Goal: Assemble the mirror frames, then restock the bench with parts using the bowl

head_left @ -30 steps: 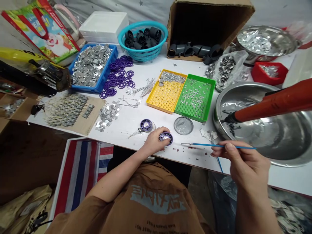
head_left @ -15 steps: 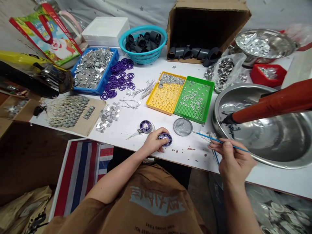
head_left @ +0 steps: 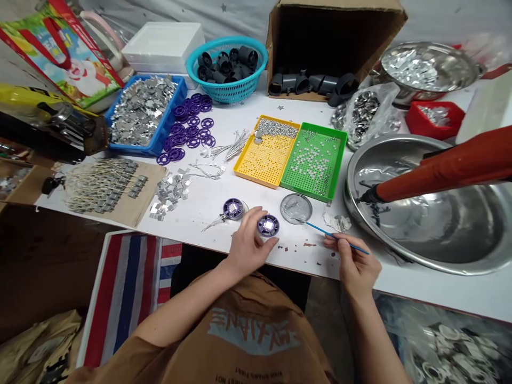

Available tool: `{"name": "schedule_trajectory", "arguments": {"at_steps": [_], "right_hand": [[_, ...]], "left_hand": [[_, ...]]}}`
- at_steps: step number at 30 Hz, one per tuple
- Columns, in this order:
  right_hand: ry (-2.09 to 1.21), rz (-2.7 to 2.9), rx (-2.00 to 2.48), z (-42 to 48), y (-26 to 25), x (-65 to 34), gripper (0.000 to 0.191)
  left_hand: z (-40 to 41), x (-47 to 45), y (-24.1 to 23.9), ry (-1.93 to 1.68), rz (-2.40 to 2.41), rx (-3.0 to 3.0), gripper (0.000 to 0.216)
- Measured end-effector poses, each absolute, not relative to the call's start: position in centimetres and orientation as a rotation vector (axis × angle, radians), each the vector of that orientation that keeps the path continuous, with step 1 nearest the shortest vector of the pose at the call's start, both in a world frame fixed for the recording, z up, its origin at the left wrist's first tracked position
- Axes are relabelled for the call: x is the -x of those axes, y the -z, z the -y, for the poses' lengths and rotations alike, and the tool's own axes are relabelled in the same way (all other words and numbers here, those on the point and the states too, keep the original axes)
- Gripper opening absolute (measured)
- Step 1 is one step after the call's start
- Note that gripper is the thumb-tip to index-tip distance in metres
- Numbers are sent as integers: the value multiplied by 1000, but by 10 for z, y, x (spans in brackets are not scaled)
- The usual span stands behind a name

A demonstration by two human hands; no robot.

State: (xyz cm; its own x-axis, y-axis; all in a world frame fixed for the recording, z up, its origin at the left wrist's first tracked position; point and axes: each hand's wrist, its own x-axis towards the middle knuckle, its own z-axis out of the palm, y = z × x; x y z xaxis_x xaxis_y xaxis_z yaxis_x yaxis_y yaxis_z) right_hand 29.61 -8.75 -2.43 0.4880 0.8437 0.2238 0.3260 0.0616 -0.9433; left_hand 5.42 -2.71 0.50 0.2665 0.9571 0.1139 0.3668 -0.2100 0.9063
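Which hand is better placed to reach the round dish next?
Probably the right hand: it holds the thin blue brush, whose tip is at the round dish. The left hand is busy at a purple spool.

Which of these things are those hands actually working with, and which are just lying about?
Working with: left hand on a purple spool, right hand with a blue brush, round dish beside them.
Lying about: cardboard box, teal basket, steel bowl, blue tray.

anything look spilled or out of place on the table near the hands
Yes: small brownish flecks are scattered on the white table near the right hand, and a crumpled pale scrap lies loose beside the steel basin. Both look like stray debris.
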Motion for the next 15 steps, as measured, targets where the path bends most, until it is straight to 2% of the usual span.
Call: {"name": "schedule_trajectory", "arguments": {"at_steps": [2, 4, 9, 15], "right_hand": [[-569, 963, 1521, 85, 24, -296, 21], [-630, 794, 1495, 81, 23, -294, 24], [-700, 471, 1400, 66, 21, -290, 32], [-727, 325, 1341, 59, 22, -287, 38]], "left_hand": [[41, -62, -5, -1005, -1123, -2011, 29], [49, -74, -3, -869, -939, -2167, 21], [41, -105, 9, -424, -966, -2141, 37], [31, -113, 12, -352, -988, -2095, 41]]}}
